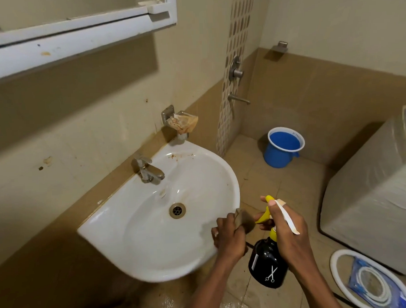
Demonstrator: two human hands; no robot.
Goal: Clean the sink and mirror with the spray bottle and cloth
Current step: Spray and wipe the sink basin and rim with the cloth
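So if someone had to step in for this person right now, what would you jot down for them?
Left hand: closed on a dark cloth, at the sink's front right rim.
Right hand: gripping the black spray bottle by its yellow trigger head, held beside the sink, above the floor.
Sink: brown stains near the drain and specks on the back rim under the soap dish.
Mirror: its white frame shows spots; no wiping visible there.
Left to do: probably spray and wipe the basin, then the mirror.
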